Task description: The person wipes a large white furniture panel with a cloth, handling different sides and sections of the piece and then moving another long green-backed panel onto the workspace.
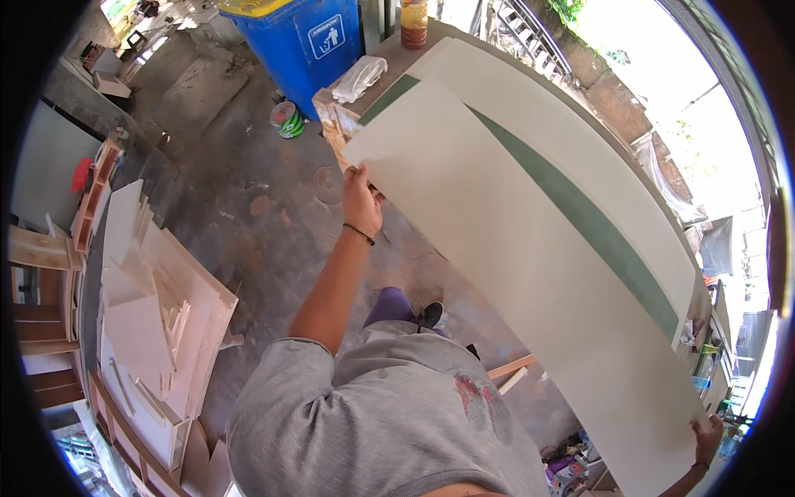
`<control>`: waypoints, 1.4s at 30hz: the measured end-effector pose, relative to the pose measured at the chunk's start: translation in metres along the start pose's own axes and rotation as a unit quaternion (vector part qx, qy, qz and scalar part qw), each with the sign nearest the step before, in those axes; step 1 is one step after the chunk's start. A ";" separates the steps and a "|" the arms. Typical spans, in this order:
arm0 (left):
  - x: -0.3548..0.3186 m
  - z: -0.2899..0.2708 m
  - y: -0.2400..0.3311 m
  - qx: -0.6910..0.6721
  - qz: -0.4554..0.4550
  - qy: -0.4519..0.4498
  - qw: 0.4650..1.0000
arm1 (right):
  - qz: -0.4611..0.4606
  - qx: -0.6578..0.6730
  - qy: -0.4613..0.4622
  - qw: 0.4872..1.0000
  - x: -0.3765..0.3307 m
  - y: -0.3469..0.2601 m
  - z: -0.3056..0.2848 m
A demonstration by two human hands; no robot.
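A long off-white board (505, 240) stretches diagonally across my front, from the upper middle to the lower right. My left hand (362, 201) is closed round its near edge, close to the left corner. At the lower right, my right hand (706, 439) grips the opposite long edge; part of that hand is hidden or near the picture's rim. Beneath the held board, another pale board (497, 95) lies on the workbench. A strip of green surface (580, 224) shows between the two boards.
On the bench's left end (335, 124) lies a folded white cloth (360, 79); a jar of brown liquid (414, 23) stands farther back. A blue bin (298, 54) and a green tub (287, 122) are beyond. Stacked white panels (137, 323) lean at left. Wooden strips (511, 367) lie below the board.
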State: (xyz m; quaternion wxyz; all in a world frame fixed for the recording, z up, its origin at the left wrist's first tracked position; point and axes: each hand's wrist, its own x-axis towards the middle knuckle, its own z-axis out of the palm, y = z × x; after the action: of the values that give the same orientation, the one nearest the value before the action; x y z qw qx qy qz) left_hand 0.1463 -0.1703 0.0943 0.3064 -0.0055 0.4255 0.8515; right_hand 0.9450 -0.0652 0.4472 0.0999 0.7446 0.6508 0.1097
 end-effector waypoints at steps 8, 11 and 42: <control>0.087 0.094 0.011 -0.193 -0.030 -0.034 0.980 | 0.020 0.070 -0.028 0.997 -0.025 0.004 0.012; 0.088 0.173 0.042 -0.254 -0.098 -0.134 0.953 | 0.041 0.143 -0.027 0.988 -0.075 -0.054 0.056; 0.021 0.429 -0.019 -0.201 -0.091 -0.494 0.841 | 0.260 0.245 0.017 0.934 -0.270 -0.190 0.172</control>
State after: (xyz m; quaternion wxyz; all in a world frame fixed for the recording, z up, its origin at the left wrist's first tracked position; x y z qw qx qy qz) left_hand 0.2467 0.1617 0.3491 0.5446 0.3155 0.0351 0.7763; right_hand 0.7809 -0.3083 0.2184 -0.1284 0.8873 0.4425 -0.0180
